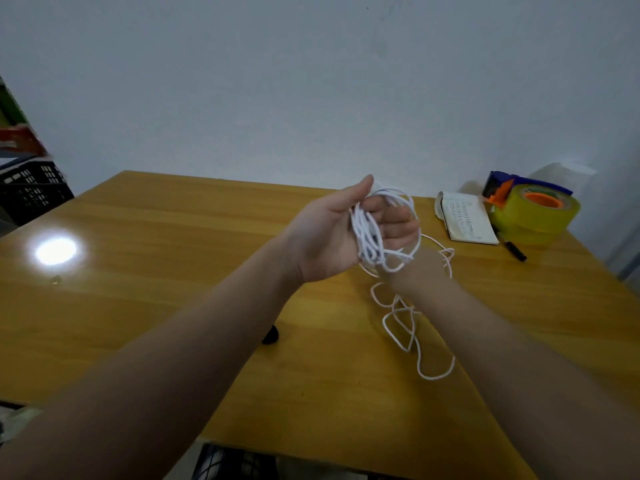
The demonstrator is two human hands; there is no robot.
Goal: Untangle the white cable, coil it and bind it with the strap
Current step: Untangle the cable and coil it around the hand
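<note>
My left hand [332, 233] is held palm up above the wooden table [173, 306], thumb on top and fingers curled. Several turns of the white cable [370, 237] are looped through its fingers as a rough coil. The rest of the cable hangs down and lies in loose tangled loops on the table near my right forearm. My right hand [427, 266] sits just behind and below the coil, and its fingers are hidden. A small black object [272, 336], partly covered by my left forearm, lies on the table; I cannot tell whether it is the strap.
At the back right of the table are a notebook [467, 220], a black pen [516, 252] and a blue-and-orange dispenser with yellow tape [535, 216]. A black crate [34, 192] stands off the left edge. A grey wall rises behind the table.
</note>
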